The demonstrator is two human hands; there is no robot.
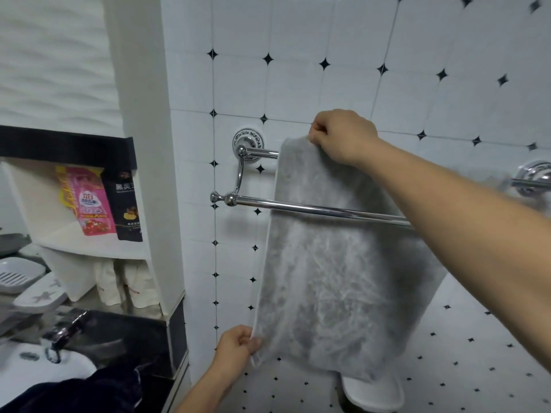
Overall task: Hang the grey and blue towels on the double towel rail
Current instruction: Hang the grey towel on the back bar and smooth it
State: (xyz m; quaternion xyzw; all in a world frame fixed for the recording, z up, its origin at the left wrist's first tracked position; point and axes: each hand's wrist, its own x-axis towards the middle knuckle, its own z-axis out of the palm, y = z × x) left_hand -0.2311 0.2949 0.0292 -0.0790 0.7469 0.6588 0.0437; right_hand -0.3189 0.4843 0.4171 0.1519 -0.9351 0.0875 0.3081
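Far left, lower: two grey soap dishes (21, 278), one slatted, one (40, 296) with a star motif; a chrome tap (64, 330) just below them; a dark blue towel (89, 391) heaped at the bottom-left corner.
Left, mid-height: white shelf niche (53, 242) holding two upright pouches; pink pouch (91, 201), Chinese lettering too small to read; black pouch (125, 204), white Chinese characters, partly cut off by the niche edge.
Centre: double towel rail (253, 202), chrome, two bars, rear bar higher and nearer the tiled wall (298, 84), front bar lower; two round wall mounts visible, one at each end.
Lower centre: left hand (235, 347), closed, pinching the bottom-left corner of the grey towel (328, 278).
Centre to right: one grey towel, hanging behind the front bar, lower part spread flat towards the camera.
Upper centre-right: right hand (340, 135), fingers curled shut, gripping the top edge of the grey towel at rear-bar height; forearm crossing the front bar.
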